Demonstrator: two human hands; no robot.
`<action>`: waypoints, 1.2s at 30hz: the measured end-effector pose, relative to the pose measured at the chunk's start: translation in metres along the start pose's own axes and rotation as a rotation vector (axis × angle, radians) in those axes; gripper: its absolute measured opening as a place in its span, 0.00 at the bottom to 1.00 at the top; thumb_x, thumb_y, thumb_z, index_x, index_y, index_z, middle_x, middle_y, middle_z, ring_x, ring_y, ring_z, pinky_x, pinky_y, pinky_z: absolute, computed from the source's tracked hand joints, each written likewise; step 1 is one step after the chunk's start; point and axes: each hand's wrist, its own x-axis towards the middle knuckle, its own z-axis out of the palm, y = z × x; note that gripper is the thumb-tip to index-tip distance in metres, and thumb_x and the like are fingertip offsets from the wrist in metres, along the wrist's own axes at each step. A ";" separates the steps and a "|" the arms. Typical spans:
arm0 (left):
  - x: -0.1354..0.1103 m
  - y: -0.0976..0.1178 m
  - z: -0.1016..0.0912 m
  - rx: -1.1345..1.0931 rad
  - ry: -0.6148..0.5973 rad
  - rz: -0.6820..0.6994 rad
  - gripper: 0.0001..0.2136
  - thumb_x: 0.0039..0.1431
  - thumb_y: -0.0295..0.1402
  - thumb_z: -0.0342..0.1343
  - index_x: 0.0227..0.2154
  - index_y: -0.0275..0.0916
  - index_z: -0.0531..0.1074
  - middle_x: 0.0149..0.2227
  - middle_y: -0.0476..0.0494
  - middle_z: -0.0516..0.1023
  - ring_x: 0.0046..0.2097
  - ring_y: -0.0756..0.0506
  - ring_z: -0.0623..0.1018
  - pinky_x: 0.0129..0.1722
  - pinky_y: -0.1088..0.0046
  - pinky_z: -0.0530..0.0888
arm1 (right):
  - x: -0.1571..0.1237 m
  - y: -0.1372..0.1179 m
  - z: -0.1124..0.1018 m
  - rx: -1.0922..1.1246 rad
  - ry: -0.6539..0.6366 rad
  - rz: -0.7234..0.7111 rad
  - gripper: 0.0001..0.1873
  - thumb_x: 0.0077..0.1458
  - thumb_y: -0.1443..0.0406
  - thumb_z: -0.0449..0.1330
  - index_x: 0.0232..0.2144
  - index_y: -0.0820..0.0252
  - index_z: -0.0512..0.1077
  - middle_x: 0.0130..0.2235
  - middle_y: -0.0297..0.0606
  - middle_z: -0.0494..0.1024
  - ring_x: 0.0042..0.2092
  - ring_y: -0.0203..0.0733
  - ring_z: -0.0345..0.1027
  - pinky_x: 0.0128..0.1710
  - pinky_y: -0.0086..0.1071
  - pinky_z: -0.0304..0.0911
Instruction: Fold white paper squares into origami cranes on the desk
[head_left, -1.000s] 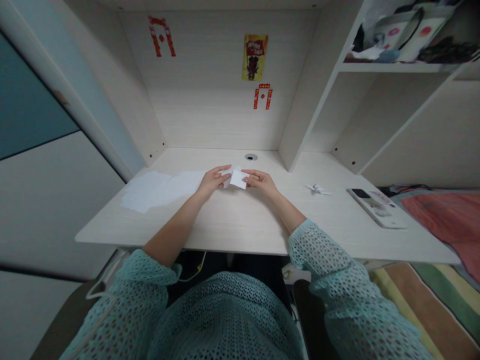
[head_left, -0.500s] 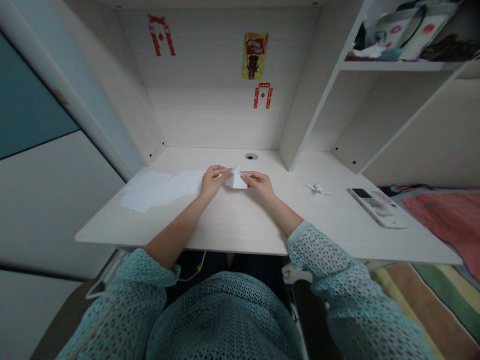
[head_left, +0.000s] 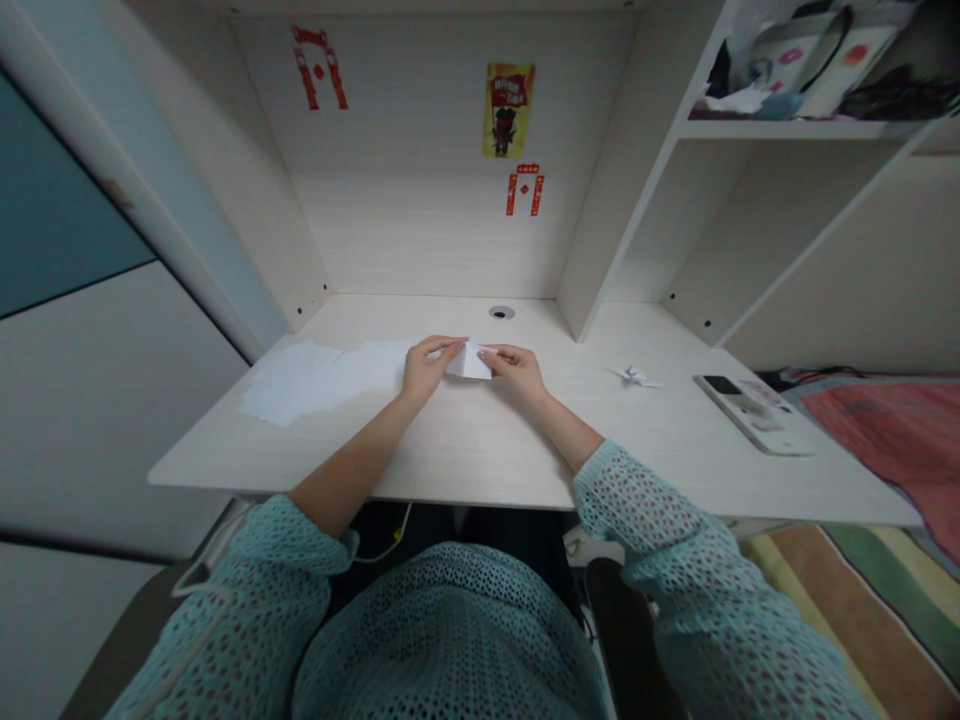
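A small piece of folded white paper (head_left: 470, 363) is held up between both hands, just above the middle of the desk. My left hand (head_left: 430, 366) pinches its left side between thumb and fingers. On the opposite side my right hand (head_left: 516, 368) grips the paper the same way. The fingertips cover parts of both edges, so the exact folds there are hidden. White paper sheets (head_left: 319, 380) lie spread on the desk to the left of my left hand. To the right rests a small folded paper figure (head_left: 634, 376), looking like a crane.
On the white desk (head_left: 465, 450), a phone-like white device (head_left: 752, 414) lies at the right. A round cable hole (head_left: 502, 313) is set near the back panel. An upright divider (head_left: 622, 180) stands behind on the right, beside a shelf (head_left: 795, 131) with bags.
The upward point of the paper between my fingers has come down, and the paper now looks flatter. Both hands stay pinched on it with small finger shifts.
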 end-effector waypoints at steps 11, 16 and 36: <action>-0.002 -0.004 0.004 0.000 -0.003 -0.007 0.12 0.53 0.41 0.56 0.35 0.42 0.78 0.39 0.44 0.79 0.42 0.46 0.75 0.37 0.73 0.69 | 0.000 0.009 0.004 -0.181 0.105 -0.072 0.17 0.41 0.52 0.65 0.27 0.58 0.71 0.23 0.31 0.70 0.25 0.34 0.60 0.27 0.29 0.56; -0.001 -0.003 0.006 -0.111 -0.016 -0.070 0.13 0.52 0.43 0.57 0.35 0.40 0.78 0.38 0.43 0.79 0.39 0.46 0.76 0.37 0.72 0.70 | -0.001 0.005 0.007 -0.182 0.041 -0.079 0.17 0.39 0.51 0.65 0.25 0.57 0.71 0.39 0.38 0.75 0.38 0.39 0.66 0.37 0.32 0.60; -0.003 0.017 -0.003 0.341 -0.067 0.221 0.11 0.50 0.41 0.60 0.37 0.49 0.77 0.40 0.46 0.79 0.44 0.45 0.76 0.49 0.65 0.67 | -0.005 -0.013 -0.001 -0.474 0.080 -0.379 0.24 0.41 0.53 0.66 0.39 0.54 0.66 0.37 0.35 0.74 0.39 0.41 0.69 0.42 0.36 0.62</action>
